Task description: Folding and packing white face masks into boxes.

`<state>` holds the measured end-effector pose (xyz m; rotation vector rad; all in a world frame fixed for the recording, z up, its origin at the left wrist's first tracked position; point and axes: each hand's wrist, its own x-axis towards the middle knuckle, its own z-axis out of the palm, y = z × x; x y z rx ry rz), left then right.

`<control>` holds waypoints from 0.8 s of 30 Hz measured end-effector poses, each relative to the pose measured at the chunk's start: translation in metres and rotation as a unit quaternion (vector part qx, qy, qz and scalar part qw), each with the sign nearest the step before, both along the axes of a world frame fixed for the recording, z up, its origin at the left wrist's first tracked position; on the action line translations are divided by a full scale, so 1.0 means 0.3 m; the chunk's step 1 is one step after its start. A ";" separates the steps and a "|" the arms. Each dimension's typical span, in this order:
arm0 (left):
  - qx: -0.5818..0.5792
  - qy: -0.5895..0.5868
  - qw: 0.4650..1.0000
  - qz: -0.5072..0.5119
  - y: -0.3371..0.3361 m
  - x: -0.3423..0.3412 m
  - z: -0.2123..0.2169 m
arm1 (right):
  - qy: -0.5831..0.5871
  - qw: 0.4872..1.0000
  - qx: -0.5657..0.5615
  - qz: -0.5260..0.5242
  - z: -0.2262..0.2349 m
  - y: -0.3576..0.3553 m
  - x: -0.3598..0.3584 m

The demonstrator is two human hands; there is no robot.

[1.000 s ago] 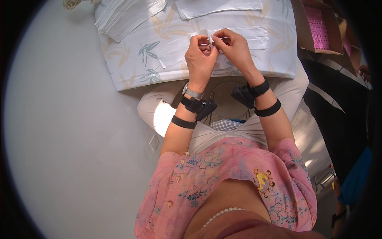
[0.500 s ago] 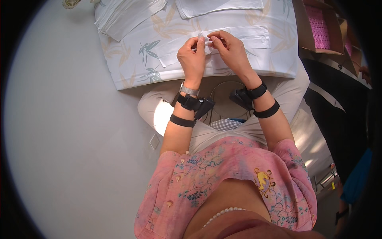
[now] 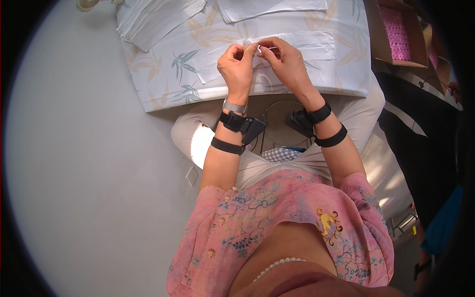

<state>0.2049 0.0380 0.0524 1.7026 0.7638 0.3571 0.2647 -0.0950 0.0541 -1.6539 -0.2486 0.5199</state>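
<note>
Close together over the table, my left hand [image 3: 235, 69] and my right hand [image 3: 290, 65] pinch a small, thin white piece [image 3: 247, 43] between thumbs and forefingers. It looks translucent, like film or tissue, and the fingers cover most of it. Beneath my hands lies a long, flat white sheet or bag [image 3: 319, 45], stretching out to both sides. I cannot tell whether the pinched piece is part of it.
A stack of white sheets [image 3: 163, 24] lies at the far left of the leaf-patterned tablecloth [image 3: 156, 81], another stack [image 3: 272, 9] at the far middle. Right of the table stand cardboard boxes [image 3: 377, 42] with pink contents. Another person's dark-clothed legs [image 3: 420, 128] are at the right.
My left hand has shifted slightly left and its thumb has tilted toward the right hand's fingertips. The fingertips are now closer together around the white piece.
</note>
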 end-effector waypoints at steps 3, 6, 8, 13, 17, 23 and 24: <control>0.044 -0.001 0.999 0.006 -0.003 0.015 0.018 | 0.013 1.000 -0.002 -0.004 0.011 -0.002 -0.001; 0.053 0.009 0.999 -0.004 -0.004 0.024 0.034 | 0.018 1.000 -0.007 -0.006 0.013 -0.006 -0.006; 0.042 0.033 0.998 -0.013 0.004 0.028 0.041 | 0.014 1.000 -0.004 -0.015 0.000 -0.006 -0.018; -0.127 0.015 0.992 -0.014 -0.024 0.007 0.095 | -0.017 0.999 -0.031 -0.028 -0.027 -0.031 -0.029; 0.011 -0.010 0.992 -0.124 -0.025 -0.053 0.090 | 0.032 0.998 0.022 -0.039 -0.046 -0.046 -0.038; 0.165 -0.030 0.973 -0.158 -0.056 -0.052 0.068 | 0.066 0.997 0.026 -0.037 -0.043 -0.057 -0.040; 0.178 -0.034 0.972 -0.149 -0.062 -0.046 0.062 | 0.071 0.997 0.022 -0.034 -0.043 -0.058 -0.040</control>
